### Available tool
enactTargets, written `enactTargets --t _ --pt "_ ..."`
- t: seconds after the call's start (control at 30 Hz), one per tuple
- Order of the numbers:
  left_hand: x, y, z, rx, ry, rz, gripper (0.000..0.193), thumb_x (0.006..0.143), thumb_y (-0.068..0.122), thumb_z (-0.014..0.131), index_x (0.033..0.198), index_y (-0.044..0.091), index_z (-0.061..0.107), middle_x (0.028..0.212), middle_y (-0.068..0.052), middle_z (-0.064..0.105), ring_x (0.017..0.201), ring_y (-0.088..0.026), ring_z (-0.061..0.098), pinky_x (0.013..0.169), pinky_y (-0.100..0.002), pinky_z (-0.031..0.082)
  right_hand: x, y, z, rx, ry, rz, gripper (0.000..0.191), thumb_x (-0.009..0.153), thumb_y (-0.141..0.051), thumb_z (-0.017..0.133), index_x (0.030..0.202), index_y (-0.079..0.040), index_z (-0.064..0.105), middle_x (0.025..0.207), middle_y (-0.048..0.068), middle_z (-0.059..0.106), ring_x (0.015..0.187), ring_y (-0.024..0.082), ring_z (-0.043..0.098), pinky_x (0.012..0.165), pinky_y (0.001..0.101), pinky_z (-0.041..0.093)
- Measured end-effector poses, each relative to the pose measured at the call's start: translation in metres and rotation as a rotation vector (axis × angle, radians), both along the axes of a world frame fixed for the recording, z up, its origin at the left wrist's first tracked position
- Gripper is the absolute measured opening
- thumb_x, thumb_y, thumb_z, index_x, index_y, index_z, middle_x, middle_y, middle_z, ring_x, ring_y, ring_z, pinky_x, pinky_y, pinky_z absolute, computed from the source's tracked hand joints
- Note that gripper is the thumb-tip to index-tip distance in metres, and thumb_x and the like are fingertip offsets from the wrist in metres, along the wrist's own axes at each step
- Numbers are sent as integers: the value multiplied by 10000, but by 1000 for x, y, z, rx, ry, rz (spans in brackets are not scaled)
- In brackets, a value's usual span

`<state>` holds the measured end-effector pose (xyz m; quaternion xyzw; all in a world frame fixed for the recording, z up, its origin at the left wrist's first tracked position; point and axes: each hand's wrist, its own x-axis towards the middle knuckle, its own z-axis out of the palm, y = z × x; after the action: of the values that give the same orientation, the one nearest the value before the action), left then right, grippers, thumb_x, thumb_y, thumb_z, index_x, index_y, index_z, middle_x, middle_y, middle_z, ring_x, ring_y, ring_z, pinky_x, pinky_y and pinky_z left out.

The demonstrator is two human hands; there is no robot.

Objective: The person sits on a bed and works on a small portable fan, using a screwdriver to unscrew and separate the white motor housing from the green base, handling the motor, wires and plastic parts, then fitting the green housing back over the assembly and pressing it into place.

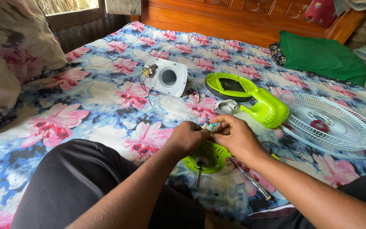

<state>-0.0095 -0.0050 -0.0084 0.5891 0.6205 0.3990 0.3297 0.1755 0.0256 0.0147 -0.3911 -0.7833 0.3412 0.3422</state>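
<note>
I see both hands meet above the bed with the blue and pink flowered sheet (pixel 106 97). The left hand (pixel 187 138) is curled closed, the right hand (pixel 236 135) too, and together their grip pinches a small pale part (pixel 214 126) between the fingertips; what this part is, I cannot tell.

Just below the grip lies the round lime-green plastic motor housing with a metal shaft (pixel 206 157). Its shaft, the long axis, points toward me and slightly downward in the view. A long metal screwdriver (pixel 250 180) lies below the right hand, slanting away to the right.

I judge the small part could slip and get lost in the busy pattern of the sheet, because the bed is soft. Farther beyond the grip rest the white square plastic cover with wires (pixel 166 76), and to the right the white wire fan grille (pixel 331 123).
</note>
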Motion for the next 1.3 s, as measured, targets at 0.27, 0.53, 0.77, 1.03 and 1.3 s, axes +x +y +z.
enactTargets --t 0.27,0.53,0.77,1.03,1.3 --pt "1 0 -1 -9 -26 -12 433 787 389 671 943 2 789 786 -180 765 749 -241 749 731 -378 567 1 3 -3 5 -21 3 401 804 -90 816 1179 -57 679 868 45 686 768 102 659 686 259 549" --pt "1 0 0 -10 -4 -5 438 795 395 666 946 3 792 814 -195 773 786 -269 769 755 -384 573 2 7 -7 -31 4 27 345 808 -28 778 1143 -34 696 860 38 689 758 89 647 684 255 544" --pt "1 -2 1 10 9 3 442 799 408 681 964 12 787 836 -191 772 806 -268 768 770 -384 570 4 6 -7 -58 -79 -35 194 849 -74 725 1023 12 738 916 62 775 824 87 677 750 256 544" --pt "1 4 -7 45 0 3 452 730 406 750 917 -3 796 806 -170 780 766 -250 776 747 -374 586 5 6 -5 -121 -65 -12 216 839 -68 696 1028 17 756 925 66 790 825 91 689 758 256 545" --pt "3 17 -14 -101 -25 39 389 703 333 825 907 2 797 798 -148 778 718 -228 756 699 -358 592 5 4 1 -95 -130 13 208 819 -94 731 996 11 758 908 64 789 818 93 691 761 267 554"
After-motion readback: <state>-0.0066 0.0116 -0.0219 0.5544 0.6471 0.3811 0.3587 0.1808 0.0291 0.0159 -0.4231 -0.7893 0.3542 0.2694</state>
